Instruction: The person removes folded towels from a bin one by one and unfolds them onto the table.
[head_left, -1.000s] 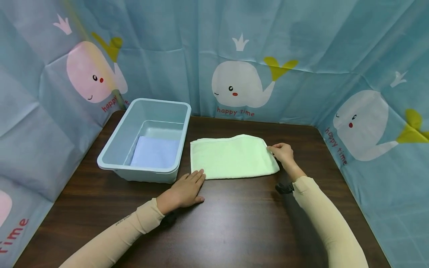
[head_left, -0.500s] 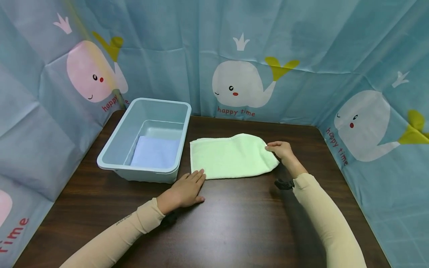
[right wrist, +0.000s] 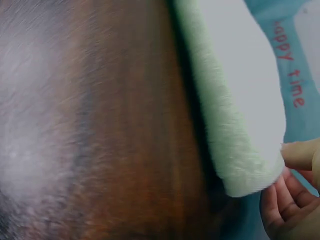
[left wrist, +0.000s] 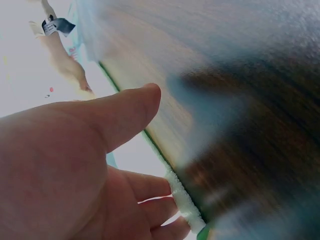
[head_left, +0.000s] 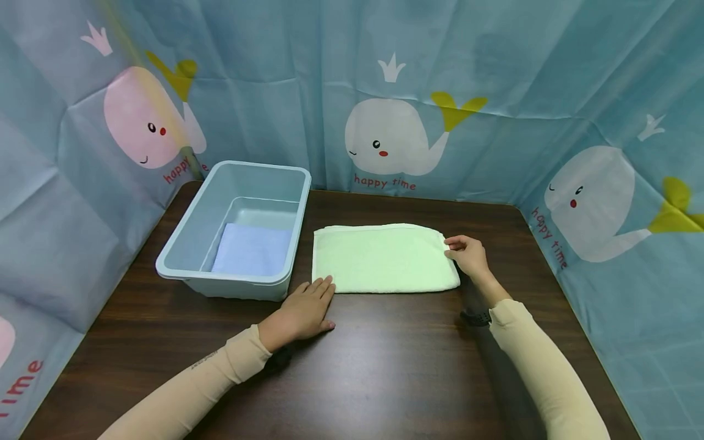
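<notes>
The left hand [head_left: 302, 311] lies flat, fingers straight and thumb spread apart, gripping nothing; its fingertips rest on the near left corner of a pale green, rectangular, plush cloth towel [head_left: 385, 260]. The right hand [head_left: 469, 255] is nearly closed, pinching the towel's right edge between thumb and fingers. Both arms wear tight beige sleeves [head_left: 181, 391], and a black band [head_left: 475, 318] shows at the right wrist.

The towel lies on a dark brown, wood-grained table [head_left: 374, 366], its long axis running from left to right in front of the person. One short end faces left; the other, at the right hand, slants outward towards the near side, its far corner rounded off.

Just left of the towel stands a light blue, rectangular plastic bin [head_left: 242, 290], its long axis running away from the person, with a folded periwinkle-blue cloth [head_left: 253, 249] flat on its floor. Behind and at both sides hangs a blue curtain [head_left: 247, 49] printed with whales [head_left: 387, 137] and the words "happy time".

Only the head view takes in the bin. The left wrist view shows the thumb's separation and the fingertips at the towel's fluffy hem, its top washed out white. The right wrist view reveals the towel's thick, rounded near edge, and fingers tucked beneath its end.
</notes>
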`<state>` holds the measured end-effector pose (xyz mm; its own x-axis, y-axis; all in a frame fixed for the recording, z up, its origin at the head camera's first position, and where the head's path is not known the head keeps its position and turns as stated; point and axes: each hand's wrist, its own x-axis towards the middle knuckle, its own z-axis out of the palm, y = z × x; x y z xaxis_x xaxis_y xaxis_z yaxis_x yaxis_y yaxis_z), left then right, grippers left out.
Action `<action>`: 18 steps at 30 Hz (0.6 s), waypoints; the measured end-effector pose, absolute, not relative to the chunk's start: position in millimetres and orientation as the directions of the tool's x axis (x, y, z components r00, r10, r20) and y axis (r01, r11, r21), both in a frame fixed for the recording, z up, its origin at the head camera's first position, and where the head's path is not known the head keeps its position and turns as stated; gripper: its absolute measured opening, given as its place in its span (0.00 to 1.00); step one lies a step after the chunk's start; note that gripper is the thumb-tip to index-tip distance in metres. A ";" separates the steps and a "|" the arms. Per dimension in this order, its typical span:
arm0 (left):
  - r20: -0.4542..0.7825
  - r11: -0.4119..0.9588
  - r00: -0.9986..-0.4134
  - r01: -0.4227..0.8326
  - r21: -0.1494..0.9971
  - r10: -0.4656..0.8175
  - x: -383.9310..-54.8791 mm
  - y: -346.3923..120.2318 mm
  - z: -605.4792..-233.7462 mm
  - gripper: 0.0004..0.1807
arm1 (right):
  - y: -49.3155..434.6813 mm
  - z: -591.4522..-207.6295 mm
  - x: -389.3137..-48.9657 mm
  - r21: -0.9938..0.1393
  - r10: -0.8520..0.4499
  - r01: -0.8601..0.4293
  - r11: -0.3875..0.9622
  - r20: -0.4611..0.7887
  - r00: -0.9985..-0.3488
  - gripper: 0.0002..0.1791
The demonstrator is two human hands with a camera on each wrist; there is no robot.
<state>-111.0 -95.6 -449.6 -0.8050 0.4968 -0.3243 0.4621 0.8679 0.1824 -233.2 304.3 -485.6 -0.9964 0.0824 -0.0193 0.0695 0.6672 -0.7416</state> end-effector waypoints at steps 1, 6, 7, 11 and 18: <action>-0.322 0.869 -0.807 0.461 0.183 0.496 -111.0 -95.8 -449.7 0.43 | 302.8 -487.2 -233.2 -0.711 0.077 0.062 0.700 -0.011 -0.997 0.14; -0.314 0.877 -0.819 0.454 0.158 0.480 -113.1 -94.9 -448.6 0.40 | 296.5 -487.0 -235.0 -0.624 0.068 0.049 0.780 0.007 -0.998 0.13; -0.314 0.880 -0.822 0.450 0.154 0.475 -113.9 -94.2 -448.6 0.39 | 296.4 -485.8 -235.2 -0.616 0.069 0.054 0.786 0.001 -0.998 0.13; -0.322 0.890 -0.830 0.430 0.150 0.455 -117.7 -91.3 -448.6 0.37 | 296.3 -480.9 -236.6 -0.588 0.073 0.075 0.805 -0.027 -0.997 0.13; -0.344 0.902 -0.834 0.406 0.147 0.432 -124.4 -86.8 -448.6 0.36 | 295.0 -481.4 -240.5 -0.573 0.080 0.077 0.816 -0.020 -0.997 0.13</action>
<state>-124.4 -86.8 -448.6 -0.8339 0.4319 -0.3437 0.4063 0.9018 0.1474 -240.5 295.0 -481.4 -0.9966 0.0795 -0.0202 0.0767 0.8157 -0.5734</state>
